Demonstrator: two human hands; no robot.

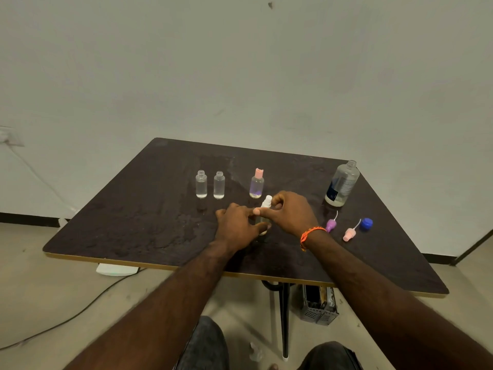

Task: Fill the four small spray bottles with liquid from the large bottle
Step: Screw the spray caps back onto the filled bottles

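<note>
Both hands on one small clear spray bottle (262,222) at centre of the dark counter (149,214): left hand (236,228) grips the body, right hand (292,212) pinches its white sprayer top (266,202). Large clear bottle (342,183) stands uncapped at far right. Two uncapped small clear bottles (201,184) stand far left; a pink-capped one (257,183) is just behind the hands.

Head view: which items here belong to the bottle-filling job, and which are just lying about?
Job:
large bottle, uncapped
two open small bottles
pink-capped small bottle
white-capped bottle held by left hand and right hand
purple sprayer, pink sprayer, blue cap

Lying about:
grey crate
floor cable
</note>
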